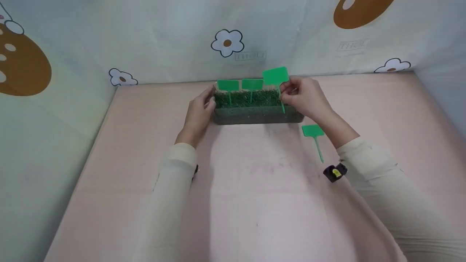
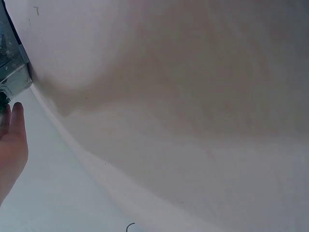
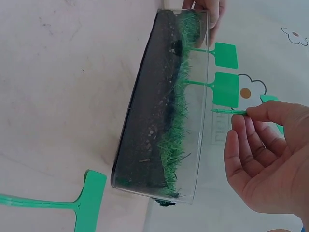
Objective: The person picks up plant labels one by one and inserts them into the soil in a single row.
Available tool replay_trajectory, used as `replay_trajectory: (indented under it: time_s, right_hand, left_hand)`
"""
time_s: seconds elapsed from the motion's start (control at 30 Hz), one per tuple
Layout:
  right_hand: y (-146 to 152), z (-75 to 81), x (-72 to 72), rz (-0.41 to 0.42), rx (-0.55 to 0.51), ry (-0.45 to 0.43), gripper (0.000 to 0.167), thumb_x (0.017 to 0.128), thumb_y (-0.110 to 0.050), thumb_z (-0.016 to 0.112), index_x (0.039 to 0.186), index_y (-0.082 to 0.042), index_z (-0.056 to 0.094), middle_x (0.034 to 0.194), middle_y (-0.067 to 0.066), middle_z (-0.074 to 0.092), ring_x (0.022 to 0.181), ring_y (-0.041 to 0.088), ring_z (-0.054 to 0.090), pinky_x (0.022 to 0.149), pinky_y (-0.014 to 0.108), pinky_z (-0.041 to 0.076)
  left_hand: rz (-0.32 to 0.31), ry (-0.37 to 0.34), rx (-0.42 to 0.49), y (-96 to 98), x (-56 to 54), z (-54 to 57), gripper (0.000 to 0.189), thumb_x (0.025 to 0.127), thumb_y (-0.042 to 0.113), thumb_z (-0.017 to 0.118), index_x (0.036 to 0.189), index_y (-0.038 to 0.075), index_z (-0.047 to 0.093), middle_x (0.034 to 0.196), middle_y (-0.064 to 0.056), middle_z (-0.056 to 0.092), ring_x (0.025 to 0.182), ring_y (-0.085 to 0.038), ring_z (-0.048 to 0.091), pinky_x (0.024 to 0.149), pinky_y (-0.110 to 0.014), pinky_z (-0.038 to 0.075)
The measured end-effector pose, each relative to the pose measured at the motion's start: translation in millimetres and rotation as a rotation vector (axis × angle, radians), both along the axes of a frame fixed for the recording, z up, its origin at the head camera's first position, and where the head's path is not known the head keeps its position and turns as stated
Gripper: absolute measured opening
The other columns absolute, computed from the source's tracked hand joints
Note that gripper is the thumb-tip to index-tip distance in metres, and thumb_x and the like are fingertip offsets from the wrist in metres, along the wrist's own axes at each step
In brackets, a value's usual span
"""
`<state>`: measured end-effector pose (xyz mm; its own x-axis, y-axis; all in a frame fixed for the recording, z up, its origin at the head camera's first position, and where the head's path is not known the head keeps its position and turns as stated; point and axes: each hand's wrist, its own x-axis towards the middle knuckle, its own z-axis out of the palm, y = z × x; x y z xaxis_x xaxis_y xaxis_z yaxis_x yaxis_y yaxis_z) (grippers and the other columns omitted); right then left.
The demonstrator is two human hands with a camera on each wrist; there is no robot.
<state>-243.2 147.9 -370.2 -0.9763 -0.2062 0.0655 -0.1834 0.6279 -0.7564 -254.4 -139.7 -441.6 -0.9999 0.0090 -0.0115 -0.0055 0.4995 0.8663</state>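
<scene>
A clear planter box [image 1: 255, 117] of dark soil and green grass [image 3: 175, 137] stands near the back wall. Two green plant labels, one [image 1: 228, 85] to the left and another [image 1: 252, 84] beside it, are upright in the grass. My left hand [image 1: 198, 114] holds the planter's left end, fingers at its back corner. My right hand [image 1: 307, 96] pinches the stem of a third plant label [image 1: 275, 75] between thumb and forefinger. In the right wrist view its pointed tip [image 3: 217, 111] hovers over the rim, apart from the grass, and the hand partly hides its plate.
Another green plant label [image 1: 314, 131] lies on the pink cloth [image 1: 236, 174], just in front of the planter's right end. Close behind the planter rises a pale wall [image 1: 164, 40] with flower prints. A dark wrist device [image 1: 335, 172] shows by the right sleeve.
</scene>
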Motion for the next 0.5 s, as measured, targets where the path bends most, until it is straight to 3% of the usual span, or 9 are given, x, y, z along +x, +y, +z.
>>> replay_trajectory:
  time_s: [0.3, 0.5]
  right_hand:
    - [-1.9, 0.4, -4.5, -0.008, -0.002, 0.006, 0.015, 0.094, -0.010, 0.055, 0.101, -0.003, 0.067, 0.111, 0.014, 0.069, 0.089, 0.022, 0.066, 0.075, 0.027, 0.048]
    - [-1.5, 1.3, -6.8, -0.012, -0.012, 0.004, 0.015, 0.094, -0.009, 0.055, 0.101, -0.003, 0.067, 0.107, 0.012, 0.069, 0.092, 0.023, 0.066, 0.074, 0.023, 0.050]
  left_hand:
    - [0.002, 0.004, -0.018, -0.7, -0.8, -0.6, 0.051, 0.107, 0.020, 0.039, 0.157, 0.018, 0.031, 0.161, 0.003, 0.037, 0.148, -0.010, 0.035, 0.121, -0.025, 0.037]
    - [0.010, -0.013, -0.018, 0.0, -1.9, -0.8, 0.051, 0.107, 0.022, 0.039, 0.158, 0.019, 0.031, 0.161, 0.004, 0.037, 0.148, -0.009, 0.035, 0.121, -0.024, 0.037]
